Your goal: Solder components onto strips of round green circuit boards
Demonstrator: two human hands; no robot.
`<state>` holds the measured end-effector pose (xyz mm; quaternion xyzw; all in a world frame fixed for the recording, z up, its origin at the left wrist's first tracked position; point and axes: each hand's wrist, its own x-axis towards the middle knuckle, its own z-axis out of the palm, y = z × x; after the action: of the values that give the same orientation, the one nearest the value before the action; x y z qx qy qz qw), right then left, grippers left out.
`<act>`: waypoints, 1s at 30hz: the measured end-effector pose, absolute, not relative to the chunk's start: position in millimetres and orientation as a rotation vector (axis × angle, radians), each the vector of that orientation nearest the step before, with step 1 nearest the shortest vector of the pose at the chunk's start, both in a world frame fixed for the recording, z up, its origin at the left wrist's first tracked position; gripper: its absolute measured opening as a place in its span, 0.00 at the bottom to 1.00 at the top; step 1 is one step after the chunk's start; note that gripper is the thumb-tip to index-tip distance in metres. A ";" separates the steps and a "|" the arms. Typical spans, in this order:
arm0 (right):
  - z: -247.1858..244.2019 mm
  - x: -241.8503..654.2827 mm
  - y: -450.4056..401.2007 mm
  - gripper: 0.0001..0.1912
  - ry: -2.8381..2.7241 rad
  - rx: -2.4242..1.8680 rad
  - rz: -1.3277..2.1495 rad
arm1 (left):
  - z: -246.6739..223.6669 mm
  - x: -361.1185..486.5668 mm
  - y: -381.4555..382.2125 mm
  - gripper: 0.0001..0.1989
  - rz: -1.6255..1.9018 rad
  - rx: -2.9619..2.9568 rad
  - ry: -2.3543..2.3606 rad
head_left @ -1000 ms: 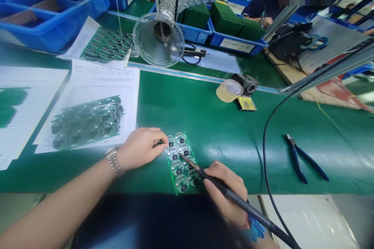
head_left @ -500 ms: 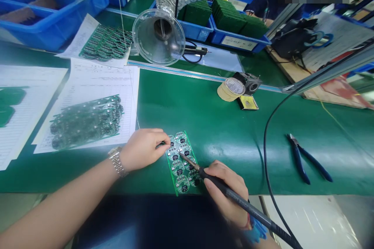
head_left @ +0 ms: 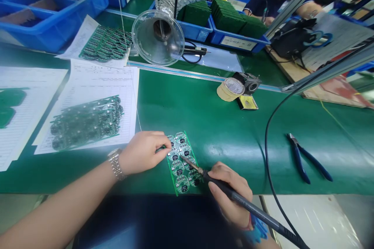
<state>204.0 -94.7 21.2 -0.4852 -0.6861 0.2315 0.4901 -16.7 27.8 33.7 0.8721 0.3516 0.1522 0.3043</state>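
Head view: At a green bench [head_left: 189, 109], a person works with 2 bare hands over a board [head_left: 179, 167] of round units in 2 columns, flat at the lower center of the frame. The left hand [head_left: 144, 151] is closed in a pinch at the board's upper left edge, apparently gripping a thin wire [head_left: 120, 6] that runs down to it from the upper left of the frame; the pinched end is too small to make out. The right hand [head_left: 233, 190] grasps a soldering iron [head_left: 260, 214] by its dark handle, the tip slanting in over the middle of the board; whether it touches cannot be told. The step in hand looks to be soldering at 1 small spot, and the next move seems to call for a steady tip and fine placing of the wire, with the fingers clear of the hot metal. Cutters [head_left: 300, 164] lie open at the right of the frame, a tub [head_left: 229, 91] sits right of center, and more boards [head_left: 90, 122] rest on papers [head_left: 102, 74] at the left. Upper right, beyond the bench, is a co-worker's hand [head_left: 309, 9].
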 end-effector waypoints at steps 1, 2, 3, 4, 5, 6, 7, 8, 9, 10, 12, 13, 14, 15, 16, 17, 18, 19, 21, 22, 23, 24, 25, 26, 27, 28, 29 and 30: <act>21.1 204.0 -94.4 0.12 -1.666 -1.173 0.575 | 33.7 -15.7 27.1 0.06 0.400 2.319 0.927; 21.1 203.9 -94.0 0.11 -1.664 -1.169 0.586 | 33.8 -14.9 26.6 0.06 0.398 2.328 0.923; 21.2 203.8 -93.6 0.11 -1.664 -1.166 0.594 | 33.8 -14.2 26.2 0.06 0.398 2.335 0.922; 21.4 203.7 -93.2 0.11 -1.665 -1.166 0.599 | 33.7 -13.7 26.1 0.07 0.399 2.341 0.922; 21.6 203.7 -93.0 0.11 -1.666 -1.169 0.602 | 33.6 -13.4 26.0 0.07 0.401 2.346 0.922; 21.8 203.7 -92.8 0.11 -1.669 -1.169 0.605 | 33.3 -13.2 26.0 0.07 0.402 2.349 0.922; 21.9 203.8 -92.8 0.11 -1.673 -1.170 0.610 | 33.0 -13.0 26.0 0.07 0.402 2.351 0.919; 21.8 203.9 -92.9 0.11 -1.677 -1.172 0.614 | 32.5 -12.9 26.1 0.07 0.401 2.353 0.919; 21.5 204.0 -93.0 0.12 -1.679 -1.173 0.617 | 32.0 -12.8 26.1 0.07 0.398 2.356 0.918; 21.0 204.0 -93.2 0.12 -1.680 -1.173 0.618 | 31.5 -12.6 26.2 0.07 0.394 2.359 0.916; 19.9 204.1 -93.7 0.11 -1.681 -1.180 0.623 | 30.7 -11.9 26.2 0.06 0.384 2.364 0.916; 19.4 204.1 -93.8 0.11 -1.680 -1.183 0.627 | 30.5 -11.4 26.1 0.06 0.383 2.367 0.918; 19.0 204.1 -93.9 0.11 -1.679 -1.183 0.629 | 30.4 -10.7 25.9 0.07 0.384 2.371 0.920; 18.8 204.1 -93.9 0.11 -1.678 -1.184 0.630 | 30.5 -9.9 25.6 0.07 0.388 2.377 0.920; 18.8 204.1 -93.9 0.11 -1.679 -1.186 0.629 | 30.6 -9.0 25.3 0.07 0.393 2.382 0.920; 18.8 204.1 -93.8 0.10 -1.679 -1.188 0.625 | 30.7 -8.2 24.9 0.07 0.395 2.387 0.920; 18.9 204.2 -93.7 0.10 -1.680 -1.191 0.619 | 30.8 -7.5 24.4 0.07 0.395 2.392 0.917; 18.9 204.4 -93.5 0.10 -1.681 -1.196 0.615 | 30.7 -7.1 24.1 0.07 0.391 2.396 0.915; 18.3 205.0 -93.6 0.10 -1.681 -1.204 0.615 | 30.3 -7.4 24.0 0.07 0.385 2.394 0.913; 17.7 205.5 -93.8 0.10 -1.679 -1.206 0.619 | 30.0 -8.3 24.4 0.07 0.391 2.384 0.912; 16.9 206.0 -94.2 0.11 -1.675 -1.202 0.622 | 29.6 -9.7 25.2 0.07 0.412 2.363 0.911; 15.9 206.6 -94.7 0.11 -1.669 -1.194 0.624 | 29.3 -11.5 26.4 0.07 0.445 2.332 0.907; 14.8 207.3 -95.4 0.12 -1.661 -1.182 0.624 | 29.1 -13.8 27.8 0.07 0.486 2.295 0.905; 13.8 208.0 -96.2 0.13 -1.653 -1.169 0.621 | 29.0 -16.3 29.4 0.07 0.529 2.260 0.903; 12.9 208.7 -97.0 0.13 -1.645 -1.155 0.618 | 29.0 -18.9 31.0 0.07 0.569 2.235 0.904; 12.2 209.5 -97.9 0.14 -1.637 -1.143 0.613 | 29.2 -21.4 32.3 0.07 0.600 2.221 0.909; 11.7 210.3 -98.9 0.14 -1.633 -1.131 0.611 | 29.6 -23.6 33.0 0.08 0.625 2.217 0.918; 11.4 211.2 -100.0 0.14 -1.631 -1.124 0.611 | 30.1 -25.6 32.9 0.08 0.646 2.220 0.931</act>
<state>211.2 -100.0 11.4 -0.4668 -0.6771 0.2537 0.5092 -25.6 32.9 30.1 0.8441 0.3539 0.2458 0.3190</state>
